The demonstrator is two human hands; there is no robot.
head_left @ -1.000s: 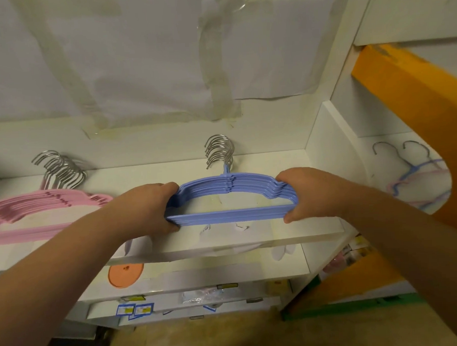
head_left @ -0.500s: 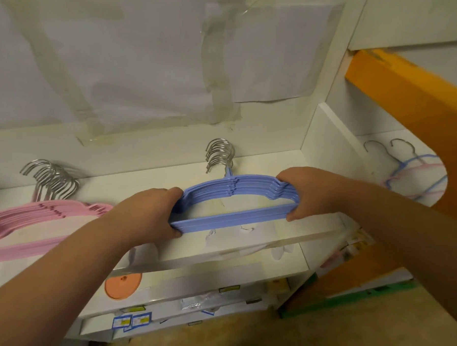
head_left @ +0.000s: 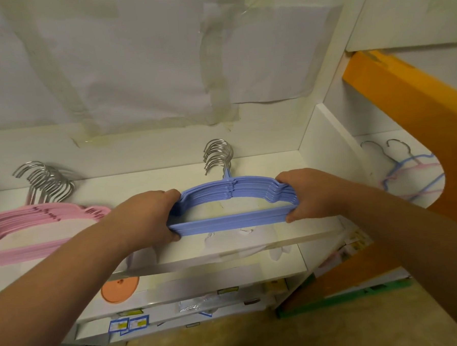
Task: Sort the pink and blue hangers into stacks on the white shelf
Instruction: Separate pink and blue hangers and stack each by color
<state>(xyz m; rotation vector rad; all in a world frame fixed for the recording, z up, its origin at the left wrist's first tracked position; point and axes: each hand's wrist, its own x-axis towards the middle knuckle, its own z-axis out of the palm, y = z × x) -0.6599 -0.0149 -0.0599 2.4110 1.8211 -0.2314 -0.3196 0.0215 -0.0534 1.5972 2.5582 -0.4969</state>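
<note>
No text can be read. Small blue-edged labels [head_left: 129, 324] and yellow tags [head_left: 228, 290] sit on the lower shelf fronts [head_left: 176, 311], but their print is too small and blurred to make out.

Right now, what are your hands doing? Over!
Left hand, right hand grip ends of blue hanger stack on white shelf. Pink stack lies left, apart. Nothing blocking.

Blue hangers [head_left: 232, 221], pink hangers [head_left: 27, 236], white shelf [head_left: 261, 165]

pink hangers [head_left: 26, 225] cut off left
</note>
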